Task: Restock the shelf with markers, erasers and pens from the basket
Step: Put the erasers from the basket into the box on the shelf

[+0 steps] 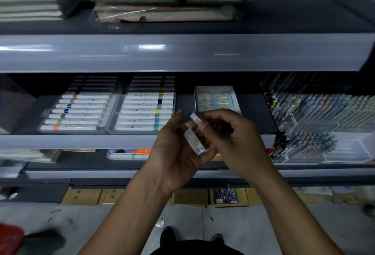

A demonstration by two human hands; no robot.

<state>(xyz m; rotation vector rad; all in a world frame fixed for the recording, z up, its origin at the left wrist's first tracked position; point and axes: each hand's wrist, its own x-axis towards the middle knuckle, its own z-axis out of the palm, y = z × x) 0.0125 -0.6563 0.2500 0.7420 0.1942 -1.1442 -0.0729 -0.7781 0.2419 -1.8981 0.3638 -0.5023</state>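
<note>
One eraser (196,120) is pinched by the right hand (233,139); another eraser (194,143) is gripped by the left hand (174,153), just below the eraser box (216,100) at centre frame

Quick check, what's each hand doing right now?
Left hand: holds a lilac-wrapped eraser in its curled fingers.
Right hand: pinches a second lilac eraser at its fingertips.

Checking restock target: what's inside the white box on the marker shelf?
The white box holds pastel wrapped erasers lying flat in two columns. Its front end is covered by the right hand and the held eraser, so fill there is unseen.
</note>
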